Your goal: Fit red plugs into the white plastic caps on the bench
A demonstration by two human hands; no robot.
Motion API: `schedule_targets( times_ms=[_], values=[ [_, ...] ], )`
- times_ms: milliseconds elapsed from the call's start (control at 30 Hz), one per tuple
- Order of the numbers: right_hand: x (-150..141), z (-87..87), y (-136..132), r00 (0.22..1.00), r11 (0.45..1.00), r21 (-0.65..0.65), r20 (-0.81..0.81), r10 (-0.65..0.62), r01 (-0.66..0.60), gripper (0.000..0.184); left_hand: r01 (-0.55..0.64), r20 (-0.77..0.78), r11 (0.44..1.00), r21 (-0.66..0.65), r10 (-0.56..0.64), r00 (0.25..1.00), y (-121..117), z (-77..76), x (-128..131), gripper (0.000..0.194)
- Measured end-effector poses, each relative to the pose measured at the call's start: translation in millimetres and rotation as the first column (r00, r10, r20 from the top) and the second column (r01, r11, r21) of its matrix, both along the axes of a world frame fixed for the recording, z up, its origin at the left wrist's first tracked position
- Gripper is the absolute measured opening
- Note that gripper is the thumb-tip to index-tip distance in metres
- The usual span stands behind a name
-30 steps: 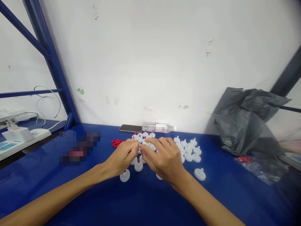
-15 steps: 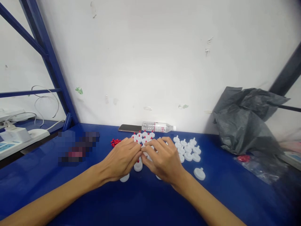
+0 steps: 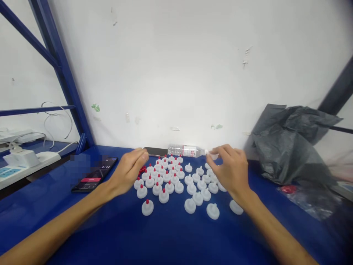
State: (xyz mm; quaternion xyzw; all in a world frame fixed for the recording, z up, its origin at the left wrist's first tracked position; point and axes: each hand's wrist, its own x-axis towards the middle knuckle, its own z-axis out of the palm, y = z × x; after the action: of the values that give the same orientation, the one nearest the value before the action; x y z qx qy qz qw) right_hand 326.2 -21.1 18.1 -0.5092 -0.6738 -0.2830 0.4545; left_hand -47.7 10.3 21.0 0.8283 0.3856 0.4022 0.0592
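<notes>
My left hand (image 3: pixel 128 171) is closed, thumb against curled fingers, beside the small red caps (image 3: pixel 142 170); whatever is in its pinch is hidden. Above the far right of the white pieces, my right hand (image 3: pixel 231 169) pinches a white spouted lid (image 3: pixel 213 156) between thumb and fingers. Left of centre stand several round white lids with red-tipped spouts (image 3: pixel 163 196). To their right are several white lids with bare spouts (image 3: pixel 205 194). One white lid (image 3: pixel 236 207) lies partly behind my right forearm.
A clear plastic bottle (image 3: pixel 183 150) lies by the wall, with a dark phone (image 3: pixel 157 151) beside it. Another phone (image 3: pixel 95 176) with a lit screen lies at left. A power strip (image 3: pixel 30 165) is far left; a grey plastic bag (image 3: pixel 289 143) stands right.
My hands, together over the middle before, have parted. The left moved to the red caps, the right to the bare-spouted lids, where it now grips one. The lids between them show again.
</notes>
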Motion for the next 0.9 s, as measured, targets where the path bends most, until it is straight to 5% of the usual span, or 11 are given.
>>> schedule_targets(
  times_ms=[67, 167, 333, 600, 700, 800, 900],
  values=[
    [1.4, -0.5, 0.0, 0.991, 0.989, -0.077, -0.047, 0.122, -0.126, 0.014, -0.138, -0.013, 0.986, 0.097, 0.140, 0.990, 13.7, 7.7, -9.1, 0.047],
    [-20.0, -5.4, -8.1, 0.922, 0.906, -0.180, -0.010, 0.387, -0.383, 0.009, -0.238, -0.089, 0.969, 0.068, 0.243, 0.966, 35.2, 7.0, -20.6, 0.037],
    [-53.7, -13.2, -27.8, 0.794, 0.766, -0.314, 0.058, 0.605, -0.561, 0.013, -0.211, -0.205, 0.977, 0.028, 0.213, 0.955, 62.4, -15.8, -39.3, 0.029],
    [-59.7, -25.4, -30.3, 0.755, 0.718, -0.423, 0.111, 0.646, -0.553, 0.020, -0.210, -0.211, 0.978, 0.004, 0.206, 0.956, 71.7, -27.6, -46.8, 0.026],
    [-54.4, -22.7, -25.9, 0.823, 0.783, -0.410, 0.122, 0.555, -0.467, 0.006, -0.200, -0.207, 0.980, 0.008, 0.197, 0.958, 71.6, -27.1, -46.8, 0.031],
    [-49.1, -22.6, -21.4, 0.896, 0.853, -0.408, 0.156, 0.417, -0.326, 0.028, -0.194, -0.210, 0.981, -0.002, 0.189, 0.959, 71.9, -28.0, -47.1, 0.035],
    [-46.9, -29.5, -17.2, 0.912, 0.839, -0.492, 0.191, 0.364, -0.232, 0.042, -0.200, -0.211, 0.980, -0.022, 0.191, 0.959, 73.2, -29.5, -47.3, 0.034]
  ],
)
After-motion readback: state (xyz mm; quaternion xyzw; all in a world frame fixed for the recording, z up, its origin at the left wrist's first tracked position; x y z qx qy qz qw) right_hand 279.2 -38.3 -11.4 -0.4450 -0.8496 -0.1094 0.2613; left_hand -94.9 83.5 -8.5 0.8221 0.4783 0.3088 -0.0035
